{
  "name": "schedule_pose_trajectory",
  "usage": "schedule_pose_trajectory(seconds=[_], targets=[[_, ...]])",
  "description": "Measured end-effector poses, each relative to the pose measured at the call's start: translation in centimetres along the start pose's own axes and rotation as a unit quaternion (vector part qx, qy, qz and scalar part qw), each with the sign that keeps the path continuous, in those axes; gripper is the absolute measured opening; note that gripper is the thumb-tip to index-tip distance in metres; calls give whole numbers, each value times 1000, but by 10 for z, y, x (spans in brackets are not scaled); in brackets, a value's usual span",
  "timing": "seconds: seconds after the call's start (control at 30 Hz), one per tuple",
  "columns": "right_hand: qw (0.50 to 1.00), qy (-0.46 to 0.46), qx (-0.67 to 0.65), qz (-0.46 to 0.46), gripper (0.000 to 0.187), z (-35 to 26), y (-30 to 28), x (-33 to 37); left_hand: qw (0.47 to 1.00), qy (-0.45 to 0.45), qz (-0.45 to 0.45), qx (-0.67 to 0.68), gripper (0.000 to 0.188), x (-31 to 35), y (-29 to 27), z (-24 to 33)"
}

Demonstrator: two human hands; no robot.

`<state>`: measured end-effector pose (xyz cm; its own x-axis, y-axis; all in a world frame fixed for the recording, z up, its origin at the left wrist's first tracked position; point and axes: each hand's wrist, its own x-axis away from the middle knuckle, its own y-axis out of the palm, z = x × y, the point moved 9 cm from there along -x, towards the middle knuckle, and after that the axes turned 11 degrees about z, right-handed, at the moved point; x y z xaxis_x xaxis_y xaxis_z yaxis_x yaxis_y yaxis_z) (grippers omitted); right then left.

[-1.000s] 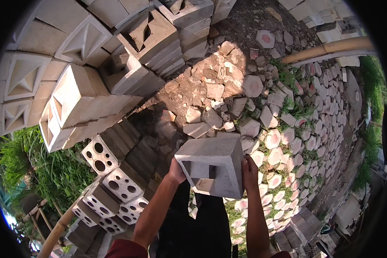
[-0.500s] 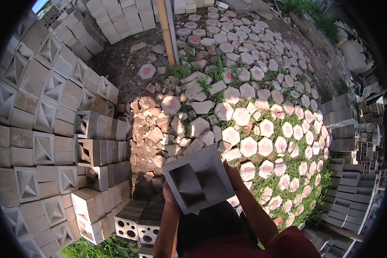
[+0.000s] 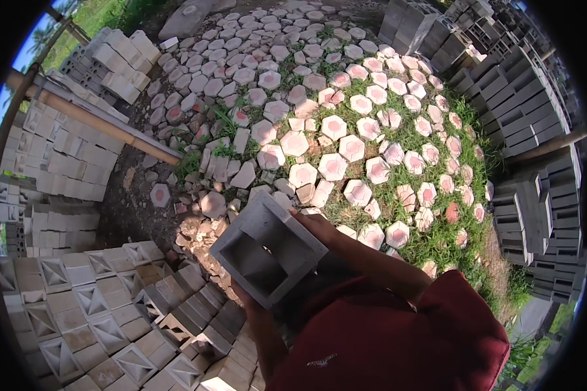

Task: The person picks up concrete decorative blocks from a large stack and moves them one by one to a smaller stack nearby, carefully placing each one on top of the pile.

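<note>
Currently, the hollow grey block (image 3: pixel 275 229) is just off view centre toward seven o'clock, clamped between the right hand (image 3: pixel 316 225) at its two o'clock and the partly hidden left hand (image 3: pixel 246 300) at its seven.

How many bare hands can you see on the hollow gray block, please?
2: the left hand at the lower left of the gray block, the right hand at its upper right; each is partly hidden.

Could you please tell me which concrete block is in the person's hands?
The grey, square-faced ventilation block, with the left hand at its lower left edge, right hand at its upper right; the pale blocks at lower left sit stacked.
</note>
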<state>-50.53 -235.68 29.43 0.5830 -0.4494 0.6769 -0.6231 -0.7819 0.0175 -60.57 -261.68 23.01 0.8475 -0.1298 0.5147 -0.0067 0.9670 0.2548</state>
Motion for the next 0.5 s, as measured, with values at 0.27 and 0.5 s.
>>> schedule_pose_trajectory(seconds=[0.27,0.5], targets=[[986,-6,-111,125,83,-1,-40,19,984,-122,-113,60,50,-21,79,28],[963,-22,-234,135,72,-15,-93,35,982,-52,-170,-68,44,-23,171,40]])
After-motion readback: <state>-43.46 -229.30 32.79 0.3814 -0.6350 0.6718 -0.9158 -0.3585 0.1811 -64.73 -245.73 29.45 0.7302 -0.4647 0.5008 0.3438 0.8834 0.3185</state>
